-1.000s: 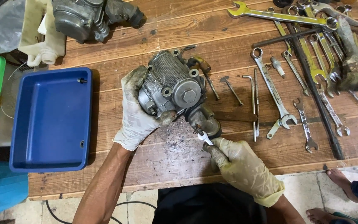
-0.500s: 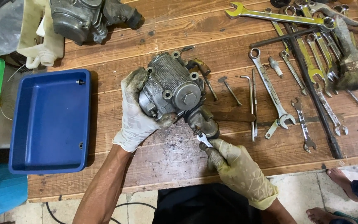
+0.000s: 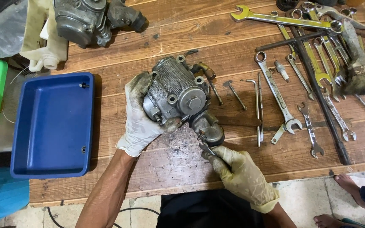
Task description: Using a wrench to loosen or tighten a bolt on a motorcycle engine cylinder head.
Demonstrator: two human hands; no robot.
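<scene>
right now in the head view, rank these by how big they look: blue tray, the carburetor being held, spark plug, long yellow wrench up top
1. blue tray
2. carburetor, though it is held up nearer the camera
3. long yellow wrench
4. spark plug

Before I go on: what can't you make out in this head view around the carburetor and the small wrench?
- Small wrench: its handle is buried in the right hand; only the head shows.
- The fastener it works on: too small, hidden under the carburetor outlet.
- Left hand fingers: behind the carburetor body.
- Second carburetor: cut off by the top edge.
- Blue tray contents: specks too small to identify.
</scene>
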